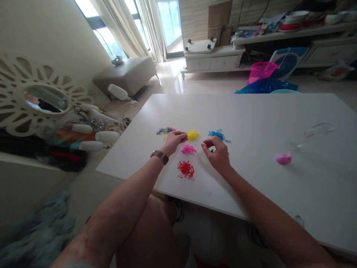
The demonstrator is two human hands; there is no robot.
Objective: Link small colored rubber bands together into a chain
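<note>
Small elastic bands lie on the white table in piles sorted by colour. My left hand (pixel 176 139), with a watch on its wrist, is beside the yellow bands (pixel 193 135), its fingers pressed together. Whatever is between those fingertips is too small to make out. Behind this hand lies a mixed-colour pile (pixel 168 130). My right hand (pixel 216 150) hovers near the blue bands (pixel 217 135), thumb and forefinger curled into a pinch; anything held there is unclear. Dark bands show partly beneath it. Between and below the hands are pink bands (pixel 189 149) and red bands (pixel 186 169).
On the right of the white table (pixel 251 115) lie a pink pouch-like thing (pixel 283 159) and a clear plastic container (pixel 318 129). A small clear object (pixel 299 221) is near the front edge. Beyond the table stands a pink basket (pixel 261 70).
</note>
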